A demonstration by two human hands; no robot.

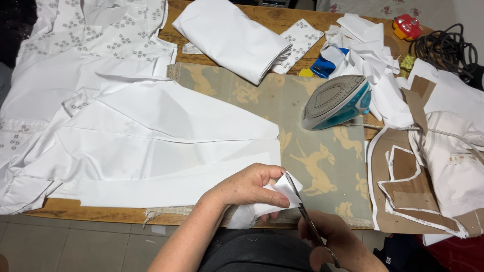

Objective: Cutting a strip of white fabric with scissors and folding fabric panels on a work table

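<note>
Near edge: left hand [247, 189] pinches a small folded piece of white fabric [275, 199], fingers clamped on it just off the table's near edge. Right hand [333, 242] grips scissors [307, 221], blades meeting the fold. Risk: fingertips lie close to the blades; a slip could nick them or cut crooked. Farther: patterned pressing mat [302, 146], steam iron [337, 102], white garment [126, 121].

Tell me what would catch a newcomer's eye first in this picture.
At the table's near edge, the left hand pinches a small white fabric piece while the right hand works scissors into it. Behind them a blue iron rests tilted on the patterned cloth.
</note>
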